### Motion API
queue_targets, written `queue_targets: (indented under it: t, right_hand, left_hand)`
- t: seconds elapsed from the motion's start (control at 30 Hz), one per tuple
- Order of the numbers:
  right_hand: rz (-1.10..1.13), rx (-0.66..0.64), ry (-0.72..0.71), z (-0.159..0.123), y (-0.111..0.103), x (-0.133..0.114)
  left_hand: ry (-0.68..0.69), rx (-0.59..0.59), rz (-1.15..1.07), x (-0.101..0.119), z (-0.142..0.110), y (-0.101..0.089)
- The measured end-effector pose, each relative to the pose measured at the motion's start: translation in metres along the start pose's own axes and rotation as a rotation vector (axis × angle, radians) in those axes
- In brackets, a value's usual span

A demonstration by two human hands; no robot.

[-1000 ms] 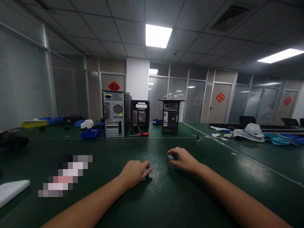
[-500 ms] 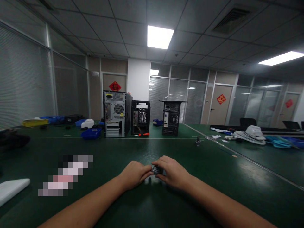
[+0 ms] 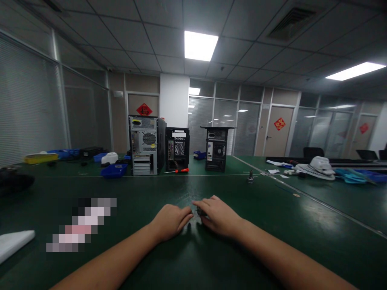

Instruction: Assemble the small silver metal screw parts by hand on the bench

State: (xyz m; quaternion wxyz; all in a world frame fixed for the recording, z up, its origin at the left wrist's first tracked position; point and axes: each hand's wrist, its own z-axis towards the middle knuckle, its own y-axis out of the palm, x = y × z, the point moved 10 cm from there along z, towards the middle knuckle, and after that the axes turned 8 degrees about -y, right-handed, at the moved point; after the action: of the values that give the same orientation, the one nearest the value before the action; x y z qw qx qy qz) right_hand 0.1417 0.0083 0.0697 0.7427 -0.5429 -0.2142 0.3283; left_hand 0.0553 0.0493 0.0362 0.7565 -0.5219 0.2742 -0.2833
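Observation:
Both my hands rest close together on the green table (image 3: 272,225), just in front of me. My right hand (image 3: 218,217) is curled, fingers closed over a small dark metal part (image 3: 200,212) of which only an edge shows by the fingertips. My left hand (image 3: 171,220) lies beside it, knuckles up, fingers bent with the tips pointing at the part; I cannot make out whether it holds anything. The two hands nearly touch.
Three computer cases (image 3: 147,145) (image 3: 178,148) (image 3: 217,149) stand at the back of the table, a red-handled screwdriver (image 3: 178,170) and a blue tray (image 3: 114,170) near them. A small metal piece (image 3: 250,176) stands at mid right. A white object (image 3: 13,243) lies at far left.
My right hand came left from farther out on the table, carrying the small part, and met my left hand. It now covers more of the part.

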Motion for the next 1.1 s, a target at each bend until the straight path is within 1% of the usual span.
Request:
queue_targets:
  t: [0.07, 0.13, 0.17, 0.23, 0.33, 0.47, 0.6, 0.67, 0.77, 0.87, 0.97, 1.1]
  right_hand:
    - [0.102, 0.085, 0.072, -0.002, -0.003, 0.011]
    - [0.254, 0.179, 0.139, -0.004, -0.003, 0.019]
    - [0.329, 0.207, 0.166, -0.004, -0.001, 0.021]
    - [0.440, 0.221, 0.207, -0.002, 0.006, 0.020]
    - [0.507, 0.193, 0.264, 0.002, 0.016, 0.014]
    - [0.495, 0.182, 0.325, 0.002, 0.022, 0.015]
    - [0.513, 0.172, 0.334, 0.003, 0.027, 0.017]
    - [0.539, 0.171, 0.334, 0.003, 0.029, 0.017]
    - [0.594, 0.146, 0.373, 0.002, 0.031, 0.020]
    - [0.693, 0.044, 0.372, 0.001, 0.036, 0.021]
    - [0.791, -0.048, 0.316, 0.001, 0.037, 0.017]
    - [0.917, -0.090, 0.299, 0.001, 0.045, 0.015]
  left_hand:
    - [-0.027, 0.005, 0.001, -0.001, 0.000, -0.002]
    - [-0.037, 0.003, 0.003, -0.001, 0.000, -0.003]
    - [-0.037, 0.000, 0.005, 0.000, 0.000, -0.003]
    - [-0.032, -0.002, 0.009, 0.000, 0.000, -0.002]
    - [-0.007, -0.012, 0.005, 0.002, 0.000, -0.001]
    - [0.036, -0.044, -0.008, 0.005, 0.000, 0.001]
    - [0.066, -0.027, -0.025, 0.007, -0.001, -0.002]
    - [0.084, -0.004, -0.020, 0.008, -0.001, -0.002]
    - [0.097, 0.037, 0.024, 0.008, -0.001, -0.001]
    - [0.138, 0.086, 0.058, 0.010, -0.002, 0.000]
    - [0.188, 0.148, 0.057, 0.013, -0.004, -0.001]
    - [0.210, 0.230, 0.051, 0.013, -0.005, -0.003]
